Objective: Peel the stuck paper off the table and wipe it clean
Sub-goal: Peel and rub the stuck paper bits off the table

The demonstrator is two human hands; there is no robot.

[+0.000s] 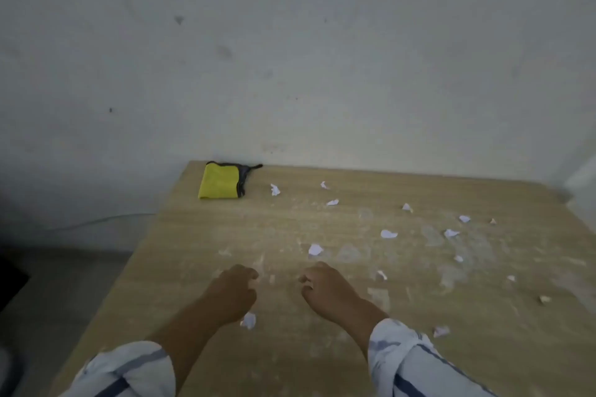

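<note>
Sleeves (pixel 129 371) striped, rolled, at btm edge; forearms reach fwd over surface (pixel 200 235). L hand (pixel 230 293) and R hand (pixel 325 292) near each other at mid-front, palms down, knuckles up. Fingers (pixel 250 274) of both loosely curled, tips turned in toward the gap betw. hands; nothing seen held in either. Contact w/ surface: can't tell, blur.

Step, my read: peeling phase, wiping not begun. Torn white scraps (pixel 315 249) lie loose across centre and right side; one just beside L wrist. Pale residue (pixel 350 251) patches show on the wood betw. scraps; a faint strip sits in the gap betw. hands, prob. the target. Cloth (pixel 221 185), yellow w/ dark trim, folded at far-left corner by wall (pixel 290 58), well apart from both hands, untouched.

Next move needs: nail under an edge of the stuck bit, low-angle pull, other hand pressing beside it. After that, gather scraps, then reach far-left for cloth.
</note>
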